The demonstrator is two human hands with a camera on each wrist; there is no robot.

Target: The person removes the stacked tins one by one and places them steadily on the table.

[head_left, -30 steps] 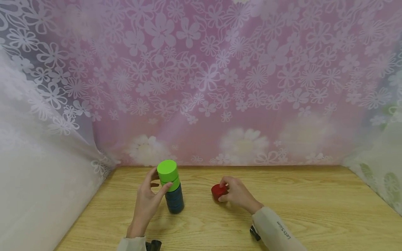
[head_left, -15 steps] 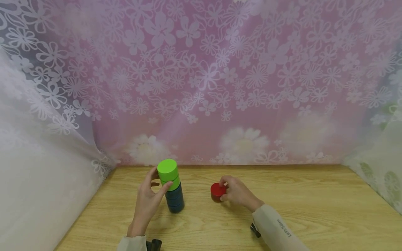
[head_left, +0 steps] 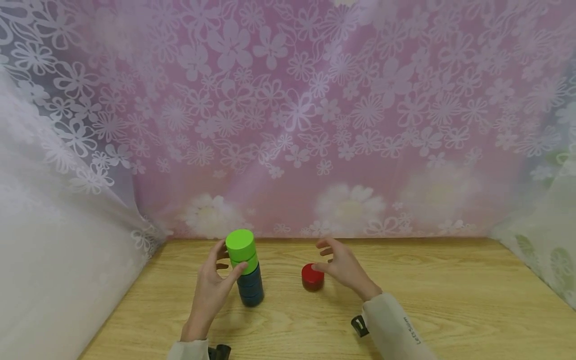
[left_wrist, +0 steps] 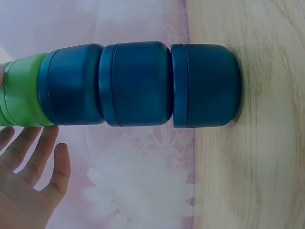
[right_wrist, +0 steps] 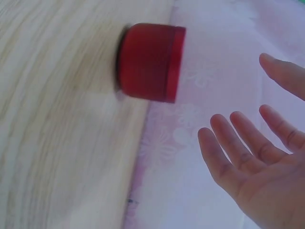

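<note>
A tower of small round lidded tins stands upright on the left half of the table, with two green tins [head_left: 240, 242] above three dark blue tins [head_left: 250, 288]. My left hand [head_left: 209, 282] holds the green part from the left, its thumb across the lower green tin and its fingers partly hidden behind. In the left wrist view the blue tins [left_wrist: 141, 85] sit slightly out of line. A single red tin [head_left: 312, 280] rests on the table to the right. Beside and above it is my right hand [head_left: 345, 267], fingers spread, apart from the tin [right_wrist: 150, 62] in the right wrist view.
The wooden table [head_left: 288, 330] reaches back to a pink flowered curtain [head_left: 288, 125]. Pale sheets hang along the left side [head_left: 54, 240] and right side. A black wrist camera [head_left: 359, 326] shows at the right sleeve.
My right hand has let go of the red tin and lifted up and to the right, its fingers opening. The red tin stays on the table. My left hand and the tower have not moved.
</note>
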